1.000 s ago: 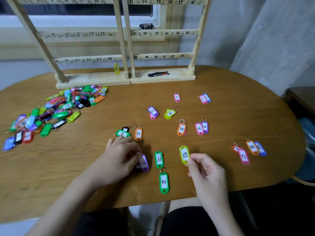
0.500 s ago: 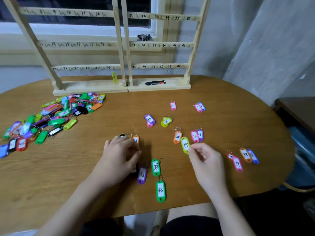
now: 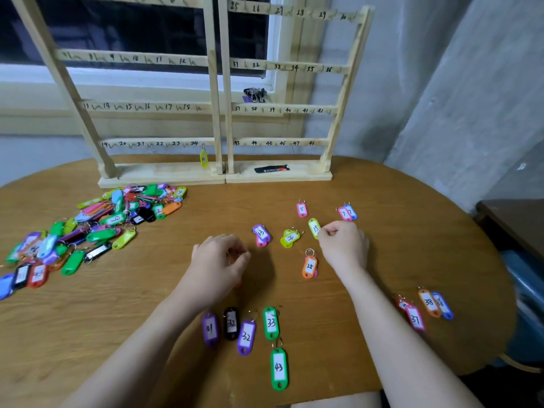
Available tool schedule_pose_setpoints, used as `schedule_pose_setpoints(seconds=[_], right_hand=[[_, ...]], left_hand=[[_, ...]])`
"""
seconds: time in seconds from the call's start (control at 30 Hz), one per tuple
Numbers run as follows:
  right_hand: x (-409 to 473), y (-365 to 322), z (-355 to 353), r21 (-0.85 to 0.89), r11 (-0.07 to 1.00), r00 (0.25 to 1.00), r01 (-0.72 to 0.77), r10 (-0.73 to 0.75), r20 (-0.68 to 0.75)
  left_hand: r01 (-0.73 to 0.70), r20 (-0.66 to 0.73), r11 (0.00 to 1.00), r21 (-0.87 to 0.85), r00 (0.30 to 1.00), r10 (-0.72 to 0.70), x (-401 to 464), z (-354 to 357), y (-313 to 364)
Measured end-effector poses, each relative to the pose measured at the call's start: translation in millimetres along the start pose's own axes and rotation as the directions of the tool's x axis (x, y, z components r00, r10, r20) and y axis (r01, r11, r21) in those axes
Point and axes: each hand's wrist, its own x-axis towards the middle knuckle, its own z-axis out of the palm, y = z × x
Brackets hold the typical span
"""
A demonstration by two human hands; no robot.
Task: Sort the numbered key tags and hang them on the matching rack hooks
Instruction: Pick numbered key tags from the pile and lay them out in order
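The right hand (image 3: 344,245) is pinching a yellow-green tag marked 15 (image 3: 314,228) by its near end between thumb and curled fingers; the tag is lying with its long axis running away from the person, tilted a little to the left, just right of the yellow-green tag marked 14 (image 3: 290,237) and near the purple tag marked 13 (image 3: 260,232). The left hand (image 3: 219,265) is curling its fingers over the table (image 3: 147,304), with a metal ring showing at the fingertips; what it is gripping cannot be told. Sorted tags are lying around the hands: pink 5 (image 3: 301,209), orange 25 (image 3: 309,266), purple 31 (image 3: 210,329), black 32 (image 3: 231,323), purple 32 (image 3: 246,337), green 33 (image 3: 270,323), green 43 (image 3: 279,368), pink 37 (image 3: 415,318) and orange 38 (image 3: 429,302). An unsorted pile of tags (image 3: 88,228) is spreading across the left of the table. The wooden rack (image 3: 217,83) is standing at the far edge, its rails carrying handwritten numbers up to 48, with one yellow tag (image 3: 203,159) hanging beneath 24.
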Motion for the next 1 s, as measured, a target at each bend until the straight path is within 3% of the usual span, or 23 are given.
schedule_pose_setpoints(seconds=[0.13, 0.3, 0.4, 0.5, 0.63, 0.73, 1.0], right_hand=[[12.0, -3.4, 5.4, -0.083, 0.995, 0.995, -0.047, 0.054, 0.079], [17.6, -6.3, 6.3, -0.136, 0.99, 0.997, -0.021, 0.031, 0.068], [15.2, -19.7, 9.4, -0.142, 0.989, 0.998, 0.05, -0.046, 0.037], [4.5, -50.1, 19.9, -0.015, 0.986, 0.984, 0.164, -0.163, 0.074], [-21.2, -105.1, 48.9, 0.072, 0.929, 0.905, 0.363, -0.37, 0.211], [-42.3, -142.4, 78.2, 0.046, 0.858, 0.811, 0.512, -0.5, 0.303], [-50.1, -204.0, 155.7, -0.003, 0.772, 0.698, 0.635, -0.572, 0.43]], left_hand=[[0.055, -0.023, 0.998, 0.019, 0.998, -0.055, 9.6, -8.4, -20.0], [0.151, -0.114, 0.989, 0.002, 0.982, -0.15, 8.1, -26.4, -61.0], [0.188, -0.248, 0.982, -0.002, 0.951, -0.183, 2.9, -46.6, -85.6], [0.246, -0.373, 0.969, 0.028, 0.902, -0.218, -4.5, -74.1, -115.9], [0.315, -0.416, 0.918, 0.24, 0.888, -0.195, -8.1, -105.3, -160.8], [0.328, -0.401, 0.907, 0.264, 0.892, -0.207, -5.1, -113.3, -178.9], [0.292, -0.347, 0.903, 0.316, 0.921, -0.176, -4.1, -112.1, -184.6]])
